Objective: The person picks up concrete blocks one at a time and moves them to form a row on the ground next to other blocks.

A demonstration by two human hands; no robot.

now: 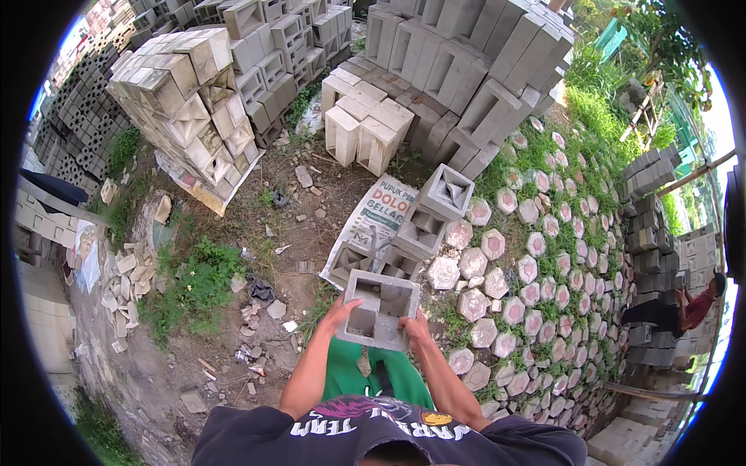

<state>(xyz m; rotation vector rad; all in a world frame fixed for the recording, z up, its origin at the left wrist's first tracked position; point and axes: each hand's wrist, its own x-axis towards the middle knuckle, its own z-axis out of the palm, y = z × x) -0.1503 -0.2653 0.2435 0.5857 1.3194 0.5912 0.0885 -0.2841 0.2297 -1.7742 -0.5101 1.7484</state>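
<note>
In front of my body I hold a square grey concrete vent block (pixel 371 340) with a divided, hollow middle. My left hand (pixel 340 314) grips its left side, and my right hand (pixel 415 326) grips the right side. Just beyond it, several similar vent blocks stand on a white printed sack (pixel 365 213) laid on the ground. One hollow block (pixel 449 190) is at the far end of this group, with another block (pixel 422 231) nearer to me. The held block partly covers the nearest ones.
Tall stacks of grey blocks (pixel 435 66) rise ahead, with a pale block stack (pixel 175 85) at the left. Hexagonal pavers (pixel 536 245) with grass between them cover the right. Rubble (pixel 128 287) and weeds (pixel 198 283) lie left. Another person (pixel 695 304) is at the far right.
</note>
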